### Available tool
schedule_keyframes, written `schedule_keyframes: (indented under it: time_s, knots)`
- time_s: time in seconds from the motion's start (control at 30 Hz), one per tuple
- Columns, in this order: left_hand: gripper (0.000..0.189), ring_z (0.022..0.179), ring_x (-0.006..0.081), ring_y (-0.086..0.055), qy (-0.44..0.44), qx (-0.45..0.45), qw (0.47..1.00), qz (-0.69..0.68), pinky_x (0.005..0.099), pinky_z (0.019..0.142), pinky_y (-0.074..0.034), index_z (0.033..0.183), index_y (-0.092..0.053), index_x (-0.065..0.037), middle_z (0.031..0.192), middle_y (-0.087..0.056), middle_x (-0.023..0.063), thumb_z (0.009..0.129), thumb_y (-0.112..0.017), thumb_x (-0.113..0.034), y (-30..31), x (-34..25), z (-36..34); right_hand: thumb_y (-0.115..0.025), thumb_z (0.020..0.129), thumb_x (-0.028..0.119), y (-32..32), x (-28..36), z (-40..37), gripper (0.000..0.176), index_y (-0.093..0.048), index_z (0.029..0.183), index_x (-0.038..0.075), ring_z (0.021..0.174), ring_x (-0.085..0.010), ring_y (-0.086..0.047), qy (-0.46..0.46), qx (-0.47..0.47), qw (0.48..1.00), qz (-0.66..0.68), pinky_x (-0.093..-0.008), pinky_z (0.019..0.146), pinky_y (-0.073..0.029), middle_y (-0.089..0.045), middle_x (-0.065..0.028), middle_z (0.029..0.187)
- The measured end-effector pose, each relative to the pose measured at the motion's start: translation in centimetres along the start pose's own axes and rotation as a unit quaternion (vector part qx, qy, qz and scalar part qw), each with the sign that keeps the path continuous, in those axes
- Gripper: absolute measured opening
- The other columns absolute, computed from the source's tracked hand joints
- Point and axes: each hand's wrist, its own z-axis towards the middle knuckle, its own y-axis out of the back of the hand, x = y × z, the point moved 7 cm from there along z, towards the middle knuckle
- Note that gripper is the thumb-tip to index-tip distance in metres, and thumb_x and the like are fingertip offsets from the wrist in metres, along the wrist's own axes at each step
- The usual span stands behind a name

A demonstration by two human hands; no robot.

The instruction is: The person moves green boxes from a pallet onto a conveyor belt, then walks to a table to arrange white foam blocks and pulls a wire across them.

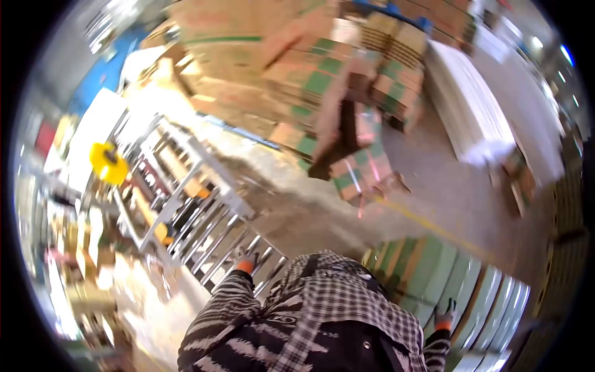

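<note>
My left hand, in a grey glove with an orange cuff, is over the near end of a roller conveyor, fingers apart and holding nothing. On the other side, my right hand, gloved the same way, rests with spread fingers against a stack of green and white flat-sided packages. Their long edges run side by side beneath it. My striped sleeves and a checked cloth fill the bottom middle.
A metal-framed machine with a yellow round part joins the conveyor. Ahead stand brown cartons and green-banded cardboard bundles. A long white stack lies to the right. A yellow line crosses the floor.
</note>
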Motion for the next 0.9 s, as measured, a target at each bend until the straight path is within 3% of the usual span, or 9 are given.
schedule_keyframes:
  time_s: [0.07, 0.13, 0.27, 0.47, 0.63, 0.67, 0.73, 0.77, 0.9]
  knots:
    - [0.084, 0.132, 0.0435, -0.029, 0.036, 0.002, 0.998, -0.043, 0.0460, 0.108, -0.027, 0.141, -0.030, -0.003, 0.143, -0.034, 0.0213, 0.084, -0.046, -0.063, 1.3, -1.1, -0.2, -0.073, 0.068, 0.016, 0.0, 10.6, 3.1, 0.073, -0.044, 0.134, 0.007, 0.128, -0.0384, -0.036, 0.099, 0.033, 0.994, 0.009, -0.0443, 0.107, -0.031, -0.041, -0.0222, 0.137]
    - [0.078, 0.129, 0.0406, -0.034, 0.145, -0.035, 0.980, -0.129, 0.0457, 0.106, -0.030, 0.137, -0.039, -0.011, 0.138, -0.041, 0.0198, 0.081, -0.050, -0.064, 0.2, 0.6, 0.4, -0.073, 0.067, 0.016, -1.9, 17.0, 6.7, 0.073, -0.044, 0.134, 0.009, 0.127, -0.0388, -0.036, 0.218, 0.067, 0.973, 0.014, -0.0444, 0.106, -0.032, -0.042, -0.0223, 0.136]
    - [0.068, 0.122, 0.0359, -0.043, 0.160, -0.053, 0.977, -0.130, 0.0495, 0.099, -0.034, 0.126, -0.048, -0.013, 0.131, -0.049, 0.0133, 0.080, -0.053, -0.063, -0.7, 1.4, 0.9, -0.071, 0.071, 0.023, -4.1, 27.8, 12.4, 0.064, -0.049, 0.128, 0.004, 0.124, -0.0390, -0.041, 0.345, 0.180, 0.920, -0.040, -0.0437, 0.103, -0.035, -0.044, -0.0227, 0.134]
    - [0.072, 0.126, 0.0315, -0.038, 0.221, -0.088, 0.961, -0.143, 0.0467, 0.106, -0.024, 0.133, -0.047, -0.014, 0.131, -0.049, 0.0107, 0.081, -0.048, -0.065, -2.8, 2.2, 1.9, -0.069, 0.074, 0.028, -6.8, 42.7, 21.9, 0.058, -0.051, 0.124, 0.003, 0.119, -0.0377, -0.046, 0.430, 0.329, 0.838, -0.066, -0.0426, 0.100, -0.039, -0.048, -0.0216, 0.130]
    - [0.065, 0.132, 0.0328, -0.032, 0.340, -0.047, 0.894, -0.289, 0.0488, 0.109, -0.020, 0.132, -0.049, -0.018, 0.139, -0.043, 0.0113, 0.082, -0.050, -0.059, -1.9, 1.6, 1.7, -0.065, 0.078, 0.026, -5.5, 65.9, 21.9, 0.048, -0.055, 0.119, 0.004, 0.110, -0.0361, -0.053, 0.662, 0.260, 0.701, -0.050, -0.0413, 0.094, -0.044, -0.056, -0.0188, 0.120]
    - [0.058, 0.124, 0.0332, -0.043, 0.289, -0.095, 0.917, -0.257, 0.0454, 0.104, -0.030, 0.126, -0.056, -0.014, 0.133, -0.049, 0.0139, 0.084, -0.051, -0.054, -0.9, 1.0, 2.6, -0.066, 0.077, 0.025, -5.1, 70.5, 21.1, 0.048, -0.055, 0.119, 0.004, 0.109, -0.0351, -0.054, 0.676, 0.256, 0.691, -0.024, -0.0404, 0.094, -0.044, -0.057, -0.0185, 0.119]
    - [0.053, 0.112, 0.0351, -0.053, 0.205, -0.079, 0.869, -0.443, 0.0425, 0.095, -0.040, 0.116, -0.062, -0.008, 0.120, -0.059, 0.0167, 0.086, -0.052, -0.051, 0.5, 0.3, 4.4, -0.068, 0.075, 0.025, -4.8, 79.4, 18.3, 0.051, -0.055, 0.119, 0.003, 0.110, -0.0342, -0.054, 0.739, 0.237, 0.629, 0.046, -0.0401, 0.095, -0.043, -0.057, -0.0187, 0.119]
    - [0.045, 0.091, 0.0302, -0.063, 0.164, -0.149, 0.877, -0.427, 0.0365, 0.078, -0.047, 0.109, -0.065, -0.005, 0.099, -0.068, 0.0130, 0.089, -0.052, -0.044, 3.8, -1.1, 4.5, -0.068, 0.075, 0.025, -5.4, 83.2, 16.8, 0.052, -0.054, 0.120, 0.003, 0.111, -0.0345, -0.053, 0.768, 0.242, 0.590, 0.059, -0.0403, 0.097, -0.042, -0.056, -0.0199, 0.120]
    - [0.041, 0.095, 0.0231, -0.063, 0.162, -0.130, 0.854, -0.476, 0.0333, 0.080, -0.048, 0.113, -0.063, -0.005, 0.103, -0.067, 0.0122, 0.089, -0.057, -0.038, 18.3, -7.0, 3.8, -0.068, 0.076, 0.028, -8.0, 94.9, 8.0, 0.054, -0.054, 0.123, 0.004, 0.113, -0.0348, -0.052, 0.820, 0.323, 0.471, 0.032, -0.0388, 0.098, -0.041, -0.055, -0.0191, 0.122]
